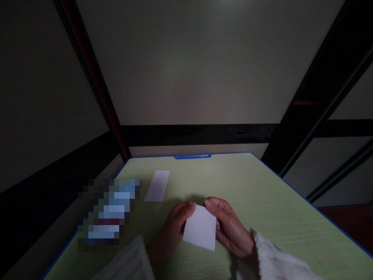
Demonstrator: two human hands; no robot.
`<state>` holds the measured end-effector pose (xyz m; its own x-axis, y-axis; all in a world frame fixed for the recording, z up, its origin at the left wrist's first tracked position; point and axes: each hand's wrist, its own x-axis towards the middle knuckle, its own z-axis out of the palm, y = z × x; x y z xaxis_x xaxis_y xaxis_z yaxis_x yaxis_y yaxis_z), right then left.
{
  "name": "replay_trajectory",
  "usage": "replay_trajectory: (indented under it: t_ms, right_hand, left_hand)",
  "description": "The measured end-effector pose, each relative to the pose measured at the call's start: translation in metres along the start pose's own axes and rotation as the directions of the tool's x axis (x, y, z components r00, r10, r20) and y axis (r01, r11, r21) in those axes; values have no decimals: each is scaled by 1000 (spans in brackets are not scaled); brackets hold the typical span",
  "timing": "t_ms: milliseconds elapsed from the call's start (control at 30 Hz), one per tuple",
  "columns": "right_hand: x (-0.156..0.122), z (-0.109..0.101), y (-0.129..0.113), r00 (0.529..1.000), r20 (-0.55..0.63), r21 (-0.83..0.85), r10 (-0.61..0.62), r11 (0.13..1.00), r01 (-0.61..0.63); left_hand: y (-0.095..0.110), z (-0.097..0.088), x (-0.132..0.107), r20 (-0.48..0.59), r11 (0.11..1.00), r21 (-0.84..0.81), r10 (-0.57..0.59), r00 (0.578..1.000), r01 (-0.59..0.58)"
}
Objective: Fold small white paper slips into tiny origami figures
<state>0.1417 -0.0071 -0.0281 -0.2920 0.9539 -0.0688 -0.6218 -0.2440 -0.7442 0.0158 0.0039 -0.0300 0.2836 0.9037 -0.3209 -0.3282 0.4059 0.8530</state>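
Note:
A small white piece of paper [200,228], roughly square, is held up between my two hands above the table. My left hand [176,223] grips its upper left corner, the thumb lying on the near face. At the upper right corner, my right hand [229,223] pinches the paper in the same way, with its other fingers curled behind. Whether the paper is folded or a single layer, I cannot tell. Beyond my left hand, a second white paper strip [157,186] lies flat on the table.
The pale green tabletop [256,186] has a blue rim and a blue handle-like piece [192,156] at its far edge. On the left lies a pixelated bluish item [116,206] whose kind is hidden. Light panels [198,77] with dark frames stand behind the table.

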Motion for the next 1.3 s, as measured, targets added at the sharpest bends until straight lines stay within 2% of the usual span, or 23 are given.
replay_trajectory:
  t_ms: [100, 267, 333, 400, 467, 500, 567, 600, 700, 800, 867, 933, 1033, 1300]
  right_hand:
    - [1, -2, 2, 1000, -4, -36, 0, 999, 0]
    - [0, 0, 2, 998, 60, 46, 23, 999, -26]
    - [0, 0, 0, 994, 106, 131, -28, 991, 13]
    - [2, -2, -3, 986, 121, 232, -113, 969, 82]
    - [5, -5, -5, 984, 101, 249, -149, 961, 120]
    - [7, -7, -5, 984, 93, 229, -151, 965, 126]
    - [9, -9, -4, 987, 64, 138, -148, 981, 138]
    - [9, -10, -3, 986, 45, 60, -163, 985, 161]
    - [7, -10, -2, 971, 17, -194, -239, 952, 237]
    - [3, -9, -4, 938, 27, -418, -346, 848, 325]
    - [2, -9, -6, 903, 79, -568, -422, 726, 388]
    - [2, -9, -7, 871, 161, -671, -464, 596, 441]
    - [3, -10, -6, 860, 209, -739, -466, 500, 451]
    - [2, -9, -5, 855, 218, -743, -470, 488, 458]
  left_hand:
    - [-6, 1, -3, -40, 994, 110, -6, 999, 10]
    - [-3, 7, -7, -54, 998, -35, -55, 997, 53]
    - [3, 8, -7, -24, 995, -96, -1, 1000, -2]
    - [9, 8, -5, 1, 973, -174, 157, 988, -155]
    - [13, 8, -1, -41, 966, -168, 191, 981, -195]
    - [13, 7, 1, -94, 970, -156, 173, 980, -187]
    - [11, 6, 3, -129, 974, -138, 161, 978, -179]
    - [9, 5, 4, -196, 980, -100, 148, 969, -170]
    - [5, 2, 5, -225, 983, 44, 182, 957, -177]
    - [6, -3, 5, -256, 955, 163, 284, 924, -248]
    - [7, -5, 6, -290, 946, 193, 309, 906, -261]
    - [7, -5, 7, -287, 949, 187, 300, 910, -254]
    - [5, -4, 8, -265, 952, 177, 290, 920, -249]
    - [4, -5, 7, -239, 923, 278, 335, 912, -266]
